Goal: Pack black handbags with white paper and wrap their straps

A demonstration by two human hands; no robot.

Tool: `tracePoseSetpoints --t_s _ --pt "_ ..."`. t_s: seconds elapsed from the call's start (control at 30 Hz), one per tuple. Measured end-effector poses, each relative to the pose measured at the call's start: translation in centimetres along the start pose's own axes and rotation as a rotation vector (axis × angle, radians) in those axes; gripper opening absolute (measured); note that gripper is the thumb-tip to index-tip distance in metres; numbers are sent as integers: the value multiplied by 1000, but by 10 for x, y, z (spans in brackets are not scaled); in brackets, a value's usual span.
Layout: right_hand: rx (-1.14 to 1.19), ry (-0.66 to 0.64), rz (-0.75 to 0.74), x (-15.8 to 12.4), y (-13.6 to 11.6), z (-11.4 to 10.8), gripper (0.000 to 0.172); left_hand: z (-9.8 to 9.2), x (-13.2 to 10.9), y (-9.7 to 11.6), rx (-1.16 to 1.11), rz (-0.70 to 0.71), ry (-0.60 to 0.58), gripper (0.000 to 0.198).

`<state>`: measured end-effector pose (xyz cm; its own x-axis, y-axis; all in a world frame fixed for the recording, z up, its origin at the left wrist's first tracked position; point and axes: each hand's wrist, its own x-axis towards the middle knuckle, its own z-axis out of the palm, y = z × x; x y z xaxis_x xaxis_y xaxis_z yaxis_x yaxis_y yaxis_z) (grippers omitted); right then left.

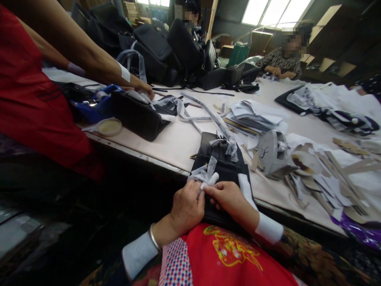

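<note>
A black bag [202,155] lies at the table's front edge, its lower part reaching toward my lap. Over it, my left hand [188,202] is closed on a bunched white wrapping strip [210,180] with crumpled clear plastic film [202,171] beside it. My right hand [230,198] pinches the same white strip between thumb and forefinger, close against the left. Another white piece [244,186] lies along the bag's right side. A long strap in clear film [208,111] runs from the bag up across the table. The inner fingers of both hands are partly hidden.
To the left, a co-worker's hand [143,88] touches another black bag [133,115] near a blue tray [89,109] and a round lid [109,127]. A tape dispenser [272,153] and cardboard scraps [324,178] lie right. Black bags [157,51] are piled behind.
</note>
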<state>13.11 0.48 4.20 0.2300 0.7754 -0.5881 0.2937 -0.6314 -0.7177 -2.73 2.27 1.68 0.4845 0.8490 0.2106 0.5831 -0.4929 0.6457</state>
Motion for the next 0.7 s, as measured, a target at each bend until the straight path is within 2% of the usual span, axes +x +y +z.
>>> tracePoseSetpoints --t_s 0.23,0.37,0.53,0.7 --pt "70 -65 20 -5 5 -3 28 2 0 0 18 0 0 19" --pt "195 -81 11 -7 2 -1 23 1 -1 -3 -69 -15 14 20" --pt "239 -53 -111 -9 -1 0 23 -10 7 -6 -411 -143 -11 22" --pt "168 -37 -228 -5 0 1 20 -26 14 -6 -764 -340 -167 30"
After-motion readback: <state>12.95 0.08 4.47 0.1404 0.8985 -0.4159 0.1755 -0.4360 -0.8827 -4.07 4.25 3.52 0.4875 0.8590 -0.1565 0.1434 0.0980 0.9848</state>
